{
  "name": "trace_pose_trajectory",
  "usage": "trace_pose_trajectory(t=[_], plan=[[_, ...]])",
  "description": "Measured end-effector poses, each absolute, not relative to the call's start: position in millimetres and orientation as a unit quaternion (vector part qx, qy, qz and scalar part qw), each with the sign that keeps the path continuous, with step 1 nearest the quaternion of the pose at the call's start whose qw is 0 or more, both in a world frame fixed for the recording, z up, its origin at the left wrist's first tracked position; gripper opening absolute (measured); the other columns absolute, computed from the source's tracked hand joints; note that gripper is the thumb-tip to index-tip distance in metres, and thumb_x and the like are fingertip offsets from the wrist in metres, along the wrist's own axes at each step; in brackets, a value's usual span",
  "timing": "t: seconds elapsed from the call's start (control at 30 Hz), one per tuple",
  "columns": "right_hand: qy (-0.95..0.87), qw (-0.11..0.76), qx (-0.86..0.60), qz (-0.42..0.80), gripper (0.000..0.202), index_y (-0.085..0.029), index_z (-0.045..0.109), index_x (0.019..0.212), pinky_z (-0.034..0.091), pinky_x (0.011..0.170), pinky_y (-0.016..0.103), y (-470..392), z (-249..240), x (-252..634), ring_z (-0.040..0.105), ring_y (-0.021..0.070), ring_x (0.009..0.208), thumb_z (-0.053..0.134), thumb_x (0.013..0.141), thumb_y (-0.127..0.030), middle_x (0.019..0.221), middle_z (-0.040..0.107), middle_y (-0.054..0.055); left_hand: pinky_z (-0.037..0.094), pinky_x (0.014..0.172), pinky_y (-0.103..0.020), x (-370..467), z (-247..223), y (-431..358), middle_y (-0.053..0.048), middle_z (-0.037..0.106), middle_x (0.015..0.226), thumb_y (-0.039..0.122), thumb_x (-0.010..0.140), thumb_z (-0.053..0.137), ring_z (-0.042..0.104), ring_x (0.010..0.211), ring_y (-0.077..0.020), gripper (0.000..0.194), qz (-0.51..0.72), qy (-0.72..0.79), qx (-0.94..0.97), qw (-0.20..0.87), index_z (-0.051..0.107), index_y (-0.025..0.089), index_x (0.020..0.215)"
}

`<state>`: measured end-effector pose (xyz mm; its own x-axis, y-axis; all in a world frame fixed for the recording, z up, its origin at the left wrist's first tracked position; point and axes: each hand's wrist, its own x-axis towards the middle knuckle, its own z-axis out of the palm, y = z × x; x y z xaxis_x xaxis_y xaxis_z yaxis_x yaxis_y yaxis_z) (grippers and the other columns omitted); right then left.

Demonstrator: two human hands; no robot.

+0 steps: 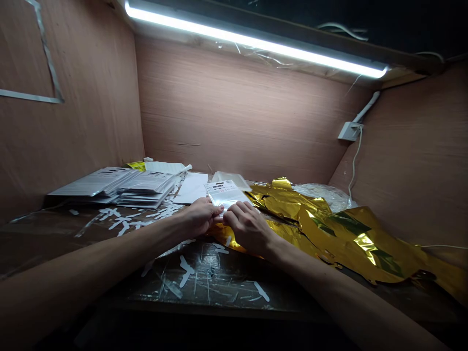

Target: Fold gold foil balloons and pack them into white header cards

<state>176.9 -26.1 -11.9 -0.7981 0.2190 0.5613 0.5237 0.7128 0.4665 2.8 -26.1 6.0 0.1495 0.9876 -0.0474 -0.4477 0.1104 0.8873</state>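
Note:
A flat package [225, 193] with a printed white top and a shiny clear lower part is held over the middle of the table. My left hand [203, 215] pinches its lower left edge between thumb and fingers. At its lower right edge is my right hand [246, 222], fingers curled and pressed onto the package. The two hands are close together at the near edge. Gold foil [288, 234] lies partly beneath and to the right of my right hand.
Stacks of white packages [146, 183] stand at the left. White paper scraps [186, 270] litter the dark table [204, 287]. Gold foil balloons [351, 234] spread across the right. A clear plastic bag [323, 194] lies behind them, below a socket box [349, 130] with a hanging cable.

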Motion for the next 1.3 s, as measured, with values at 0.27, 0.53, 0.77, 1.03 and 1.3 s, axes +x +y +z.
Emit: trace_pose_trajectory(t=[0.27, 0.53, 0.77, 1.03, 1.3], plan=[[-0.746, 0.584, -0.311, 0.075, 0.010, -0.020, 0.057, 0.088, 0.050, 0.059, 0.028, 12.6, 27.5, 221.5, 0.055, 0.0139, 0.061, 0.051, 0.096, -0.019, 0.074, 0.060, 0.001, 0.067, 0.080, -0.032, -4.7, 12.7, -19.5, -0.013, 0.071, 0.095, -0.011, 0.086, 0.055, 0.077, 0.086, -0.0230, 0.021, 0.554, 0.363, 0.376, 0.648, 0.062, 0.007, 0.094], [-0.621, 0.713, -0.266, 0.190, 0.016, -0.023, 0.059, 0.096, 0.062, 0.092, 0.041, 24.5, 52.2, 272.6, 0.075, 0.0194, 0.092, 0.071, 0.087, -0.026, 0.096, 0.073, 0.004, 0.068, 0.074, -0.032, -11.4, 14.4, -16.7, -0.019, 0.070, 0.103, -0.010, 0.086, 0.057, 0.078, 0.089, -0.0269, 0.025, 0.527, 0.386, 0.366, 0.663, 0.059, 0.004, 0.107], [-0.940, 0.294, -0.161, -0.064, 0.021, -0.020, 0.074, 0.114, 0.059, 0.092, 0.039, -0.5, 20.3, 234.0, 0.073, 0.0238, 0.104, 0.066, 0.094, -0.022, 0.117, 0.076, 0.011, 0.064, 0.077, -0.028, -30.1, 25.1, -18.6, -0.020, 0.074, 0.098, 0.000, 0.084, 0.064, 0.076, 0.089, -0.0237, 0.016, 0.414, 0.392, 0.452, 0.685, 0.067, 0.002, 0.099], [-0.965, 0.194, -0.179, -0.007, 0.016, -0.022, 0.079, 0.083, 0.049, 0.068, 0.025, -8.1, 18.3, 230.3, 0.068, 0.0134, 0.069, 0.067, 0.088, -0.013, 0.080, 0.077, 0.001, 0.050, 0.072, -0.033, -53.9, 48.4, -31.2, -0.008, 0.072, 0.071, 0.059, 0.075, 0.080, 0.068, 0.073, -0.0241, 0.043, 0.274, 0.468, 0.831, 0.127, 0.074, 0.019, 0.060], [-0.950, 0.199, -0.231, 0.070, 0.009, -0.025, 0.083, 0.084, 0.047, 0.065, 0.024, 2.9, 10.5, 230.5, 0.066, 0.0127, 0.064, 0.078, 0.080, -0.018, 0.076, 0.077, 0.000, 0.048, 0.072, -0.026, -32.2, 17.0, -38.3, -0.006, 0.080, 0.085, 0.037, 0.086, 0.072, 0.070, 0.071, -0.0176, 0.017, 0.190, 0.336, 0.913, 0.133, 0.083, 0.024, 0.084]])
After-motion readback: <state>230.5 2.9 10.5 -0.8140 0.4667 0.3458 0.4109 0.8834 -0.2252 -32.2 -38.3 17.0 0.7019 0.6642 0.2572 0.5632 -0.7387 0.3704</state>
